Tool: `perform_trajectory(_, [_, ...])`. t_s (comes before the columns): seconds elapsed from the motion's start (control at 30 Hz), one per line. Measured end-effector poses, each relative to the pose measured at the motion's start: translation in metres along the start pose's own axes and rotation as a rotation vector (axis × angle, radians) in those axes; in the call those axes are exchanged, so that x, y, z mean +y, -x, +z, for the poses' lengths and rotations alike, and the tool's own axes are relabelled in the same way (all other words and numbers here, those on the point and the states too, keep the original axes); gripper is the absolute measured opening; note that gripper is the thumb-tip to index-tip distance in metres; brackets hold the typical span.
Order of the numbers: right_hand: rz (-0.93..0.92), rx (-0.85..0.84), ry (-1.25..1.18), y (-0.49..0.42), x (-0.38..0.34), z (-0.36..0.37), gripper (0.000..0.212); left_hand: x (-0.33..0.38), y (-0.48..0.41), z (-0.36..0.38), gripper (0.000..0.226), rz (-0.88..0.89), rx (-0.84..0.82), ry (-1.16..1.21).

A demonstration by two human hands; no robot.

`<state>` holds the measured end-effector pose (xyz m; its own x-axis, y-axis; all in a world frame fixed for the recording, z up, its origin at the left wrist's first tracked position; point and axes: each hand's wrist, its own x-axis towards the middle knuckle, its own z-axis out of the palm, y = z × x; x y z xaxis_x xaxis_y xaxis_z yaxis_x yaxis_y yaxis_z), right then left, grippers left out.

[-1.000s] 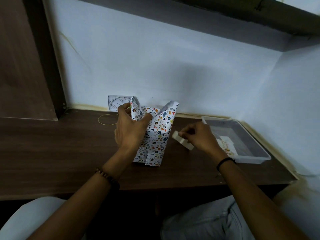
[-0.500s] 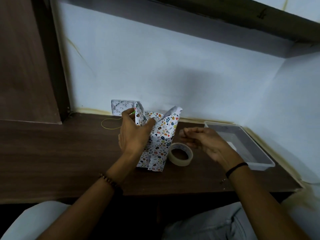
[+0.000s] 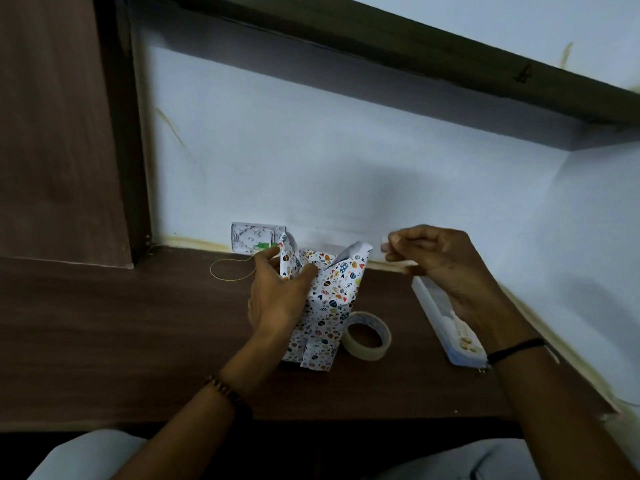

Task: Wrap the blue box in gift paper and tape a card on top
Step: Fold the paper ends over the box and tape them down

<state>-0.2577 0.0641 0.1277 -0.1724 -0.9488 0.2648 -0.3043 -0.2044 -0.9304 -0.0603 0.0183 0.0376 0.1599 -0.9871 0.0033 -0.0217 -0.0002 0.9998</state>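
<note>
Firmly, the left grip (image 3: 277, 299) pinches the folded gift paper (image 3: 332, 299) at mid-frame, the blue box hidden inside on the tabletop (image 3: 138, 323). The right grip (image 3: 440, 261), right of centre, pinches a tape strip (image 3: 383, 244), which should bridge a taut fold's seam.

The left hand (image 3: 277, 299) grips the gift paper (image 3: 329, 299) flaps standing on the counter (image 3: 138, 323). The right hand (image 3: 436, 261), raised, pinches a strip of tape (image 3: 385, 245). The tape roll (image 3: 367, 336) lies just beside the paper.
</note>
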Motion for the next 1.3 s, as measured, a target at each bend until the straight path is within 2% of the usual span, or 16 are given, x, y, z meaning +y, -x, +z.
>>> perform_trajectory(0.17, [-0.337,0.026,0.346,-0.01,-0.023,0.03,0.01,-0.002,-0.001,0.002,0.069,-0.002,-0.01,0.021])
perform_trajectory(0.23, [-0.46,0.02,0.511,-0.012,-0.028,0.049,0.008,-0.001,0.0,0.002,0.07,-0.006,-0.01,0.028])
perform_trajectory(0.33, [-0.601,-0.009,0.838,-0.014,-0.023,0.073,0.01,-0.003,0.0,0.001,0.071,-0.001,-0.014,0.034])
perform_trajectory(0.43, [-0.818,0.0,1.165,-0.014,-0.004,0.089,0.006,-0.004,-0.001,0.0,0.065,0.009,-0.017,0.041])
perform_trajectory(0.5, [-0.847,-0.013,1.277,-0.013,0.008,0.094,0.017,-0.003,-0.002,0.001,0.062,0.018,-0.023,0.044])
perform_trajectory(0.63, [-0.77,-0.019,1.232,-0.009,0.018,0.089,0.026,-0.004,-0.004,0.001,0.067,0.024,-0.031,0.043])
perform_trajectory(0.77, [-0.676,-0.041,1.176,-0.006,0.017,0.084,0.004,-0.003,-0.004,0.003,0.074,0.011,-0.039,0.041])
perform_trajectory(0.83, [-0.638,-0.051,1.168,-0.005,0.018,0.083,0.007,-0.003,-0.003,0.003,0.075,0.008,-0.041,0.044])
perform_trajectory(1.3, [-0.527,-0.12,1.055,0.0,0.017,0.087,0.012,-0.008,-0.006,0.004,0.062,-0.01,-0.108,0.155])
